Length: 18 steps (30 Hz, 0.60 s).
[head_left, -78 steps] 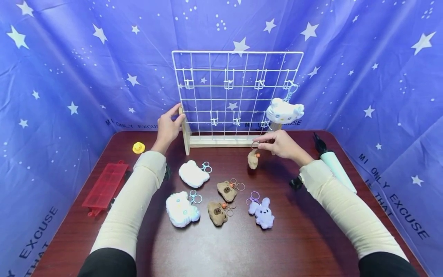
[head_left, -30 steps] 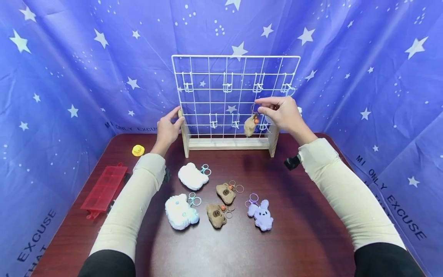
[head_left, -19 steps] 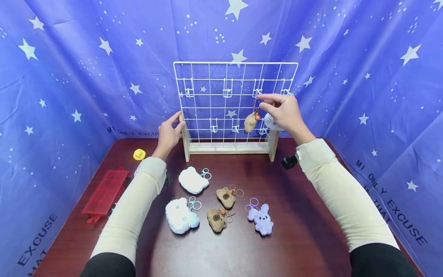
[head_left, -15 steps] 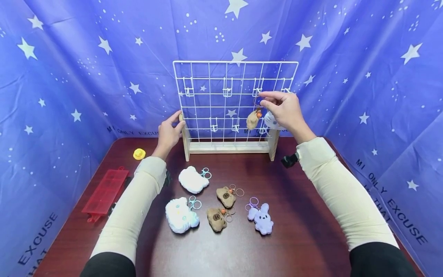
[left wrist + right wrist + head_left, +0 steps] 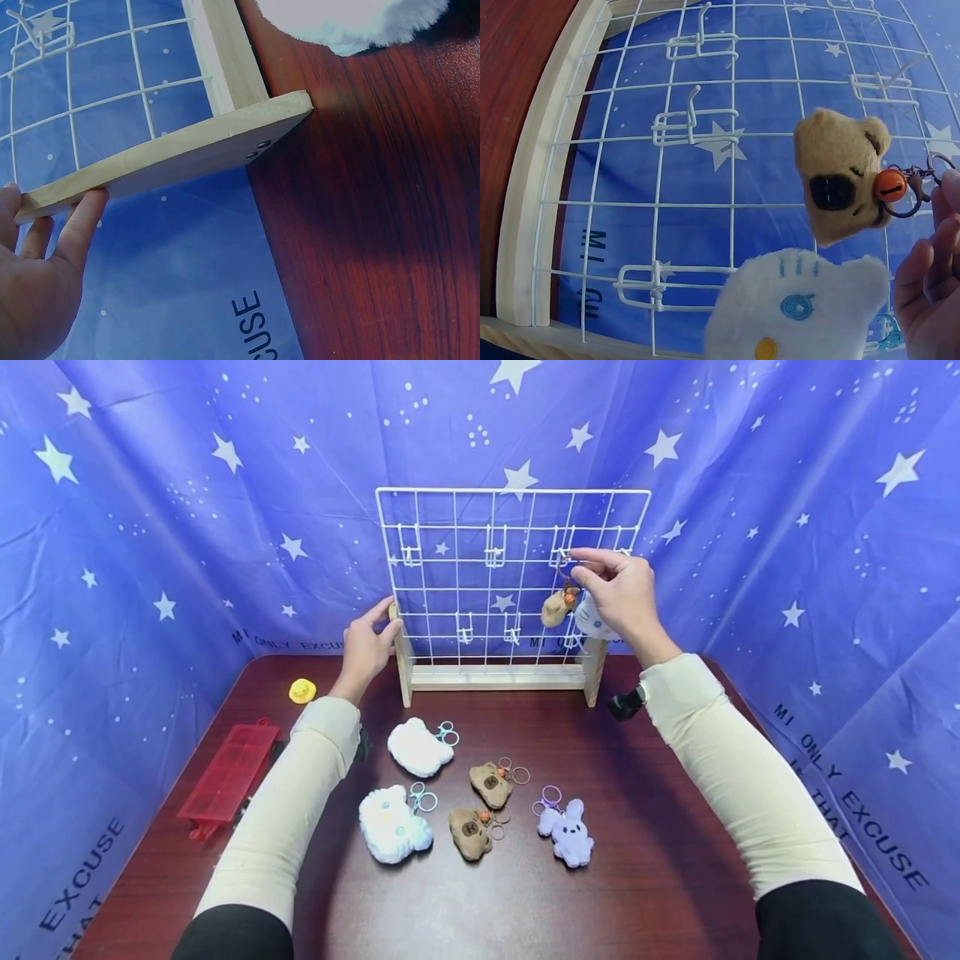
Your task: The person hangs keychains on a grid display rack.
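My left hand (image 5: 366, 647) grips the left wooden upright (image 5: 172, 142) of a white wire grid rack (image 5: 453, 585), thumb on one side and fingers on the other. With thumb and fingertips, my right hand (image 5: 624, 597) pinches the metal ring of a brown bear-like plush keychain (image 5: 840, 176) that has an orange bell (image 5: 890, 185). The ring is close to an upper hook (image 5: 560, 557), third from the left; whether they touch cannot be told. A white cat plush keychain (image 5: 799, 307) hangs at the rack's right side, partly hidden behind my right hand in the head view.
On the table (image 5: 480, 910) lie two white plush keychains (image 5: 420, 747), two brown plush keychains (image 5: 491, 783) and a purple bunny keychain (image 5: 572, 833). A red translucent tray (image 5: 228, 772) and a yellow rubber duck (image 5: 302, 691) sit at the left. Other hooks (image 5: 465, 633) are on the grid.
My right hand has lifted the brown plush keychain from just above the table to the upper row of hooks, then shifted slightly right. My left hand stays on the upright.
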### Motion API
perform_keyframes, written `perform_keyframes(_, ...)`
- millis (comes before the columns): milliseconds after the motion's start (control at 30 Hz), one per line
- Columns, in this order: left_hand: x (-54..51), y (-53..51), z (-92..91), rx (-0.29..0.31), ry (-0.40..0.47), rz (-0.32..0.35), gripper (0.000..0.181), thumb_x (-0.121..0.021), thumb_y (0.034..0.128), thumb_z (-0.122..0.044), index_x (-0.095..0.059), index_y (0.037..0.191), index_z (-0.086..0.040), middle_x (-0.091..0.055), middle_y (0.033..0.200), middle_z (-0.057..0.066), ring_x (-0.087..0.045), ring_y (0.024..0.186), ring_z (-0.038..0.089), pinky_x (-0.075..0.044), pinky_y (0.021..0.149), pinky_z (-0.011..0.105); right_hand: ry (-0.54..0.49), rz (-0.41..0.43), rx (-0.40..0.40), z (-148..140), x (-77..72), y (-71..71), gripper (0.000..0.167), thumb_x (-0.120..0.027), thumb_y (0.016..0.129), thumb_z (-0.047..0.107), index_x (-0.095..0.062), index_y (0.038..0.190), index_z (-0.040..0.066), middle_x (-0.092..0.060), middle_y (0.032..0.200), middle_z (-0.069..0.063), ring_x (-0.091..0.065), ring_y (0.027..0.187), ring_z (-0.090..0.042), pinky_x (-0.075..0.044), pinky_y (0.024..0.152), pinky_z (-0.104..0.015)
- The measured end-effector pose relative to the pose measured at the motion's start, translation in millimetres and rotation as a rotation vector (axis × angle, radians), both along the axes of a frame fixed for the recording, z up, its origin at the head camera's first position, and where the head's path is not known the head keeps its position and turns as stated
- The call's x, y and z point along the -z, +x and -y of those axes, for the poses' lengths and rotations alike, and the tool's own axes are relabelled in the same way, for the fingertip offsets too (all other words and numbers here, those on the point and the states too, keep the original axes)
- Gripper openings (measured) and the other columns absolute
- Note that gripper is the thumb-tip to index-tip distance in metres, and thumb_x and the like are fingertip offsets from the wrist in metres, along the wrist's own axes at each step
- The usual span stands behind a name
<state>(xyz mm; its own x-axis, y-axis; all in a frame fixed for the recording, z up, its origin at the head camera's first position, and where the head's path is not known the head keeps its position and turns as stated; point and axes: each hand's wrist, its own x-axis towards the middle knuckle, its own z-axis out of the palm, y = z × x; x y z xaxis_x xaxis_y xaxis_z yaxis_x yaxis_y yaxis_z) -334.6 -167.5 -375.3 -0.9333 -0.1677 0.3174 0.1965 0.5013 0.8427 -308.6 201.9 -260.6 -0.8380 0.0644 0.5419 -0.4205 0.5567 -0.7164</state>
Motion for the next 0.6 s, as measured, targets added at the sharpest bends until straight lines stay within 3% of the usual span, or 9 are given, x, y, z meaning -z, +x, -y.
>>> perform_keyframes(167, -0.6, 0.2, -0.2, 0.006, 0.020, 0.005, 0.048, -0.068, 0.0992, -0.021, -0.058, 0.145, -0.029, -0.069, 0.134, 0.009, -0.075, 0.098, 0.029, -0.064, 0.065, 0.022, 0.008, -0.011, -0.007, 0.2, 1.3, -1.6, 0.025, -0.078, 0.090, 0.017, -0.079, 0.115, 0.014, -0.070, 0.079, 0.022, -0.057, 0.069, 0.007, -0.048, 0.065, -0.009)
perform_keyframes(300, -1.5, 0.4, -0.6, 0.002, 0.019, 0.006, 0.048, -0.069, 0.0988, -0.020, -0.059, 0.145, -0.030, -0.069, 0.134, 0.008, -0.075, 0.098, 0.030, -0.064, 0.064, 0.022, 0.015, -0.010, -0.007, 0.1, 2.5, -2.0, 0.025, -0.077, 0.091, 0.017, -0.079, 0.116, 0.015, -0.062, 0.074, 0.028, -0.053, 0.068, 0.004, -0.045, 0.063, -0.011)
perform_keyframes(400, -1.4, 0.0, -0.7, -0.003, 0.012, 0.004, 0.048, -0.069, 0.0988, -0.021, -0.059, 0.145, -0.030, -0.070, 0.134, 0.008, -0.075, 0.098, 0.030, -0.064, 0.065, 0.023, 0.022, -0.014, 0.002, -0.3, 3.3, -1.6, 0.025, -0.077, 0.091, 0.015, -0.079, 0.117, 0.015, -0.065, 0.076, 0.024, -0.053, 0.069, 0.004, -0.044, 0.063, -0.011)
perform_keyframes(600, 0.1, -0.9, -0.3, -0.007, 0.004, 0.004, 0.047, -0.068, 0.0993, -0.023, -0.059, 0.145, -0.031, -0.070, 0.133, 0.008, -0.075, 0.099, 0.030, -0.064, 0.065, 0.022, 0.021, -0.014, 0.029, -2.0, 5.5, -0.9, 0.026, -0.074, 0.093, 0.016, -0.078, 0.118, 0.015, -0.077, 0.089, 0.004, -0.056, 0.070, 0.006, -0.046, 0.067, -0.010)
